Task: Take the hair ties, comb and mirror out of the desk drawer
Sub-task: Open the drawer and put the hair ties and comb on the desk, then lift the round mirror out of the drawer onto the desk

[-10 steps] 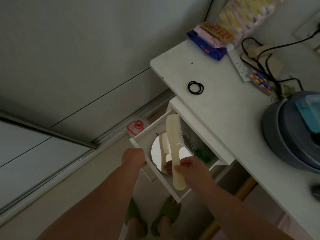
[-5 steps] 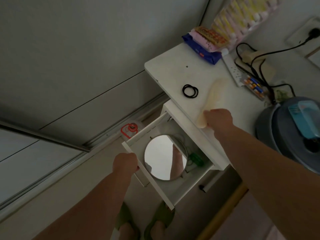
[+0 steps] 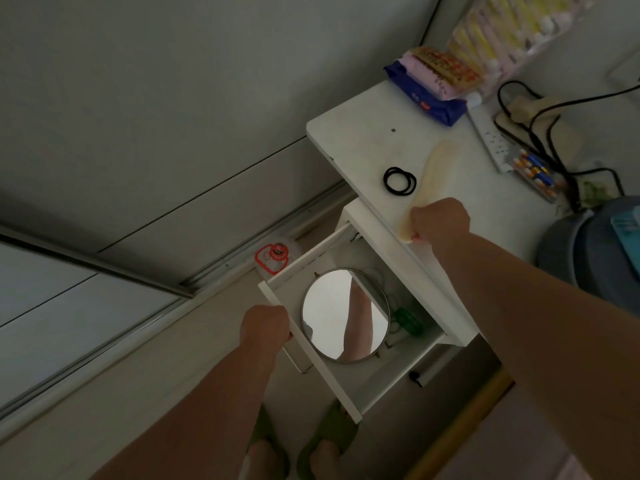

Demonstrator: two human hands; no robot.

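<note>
The white desk drawer (image 3: 346, 393) stands pulled out below the desk top (image 3: 349, 133). A round mirror (image 3: 332, 317) lies flat inside it, reflecting my forearm. Black hair ties (image 3: 399, 180) rest on the desk near its front edge. A cream comb (image 3: 434, 168) lies along the desk just right of them, its handle end in my right hand (image 3: 440, 221), which is shut on it. My left hand (image 3: 265, 323) grips the drawer's front edge.
A small green object (image 3: 408, 322) sits in the drawer right of the mirror. At the back of the desk lie snack packets (image 3: 433, 84), a power strip (image 3: 491, 140) with black cables and batteries (image 3: 535, 171). A grey-blue pot (image 3: 588, 251) stands at the right. My feet in green slippers (image 3: 329, 441) are below.
My right hand lifted the comb out of the drawer and carried it up onto the desk beside the hair ties. The mirror is now uncovered. My left hand stayed on the drawer front.
</note>
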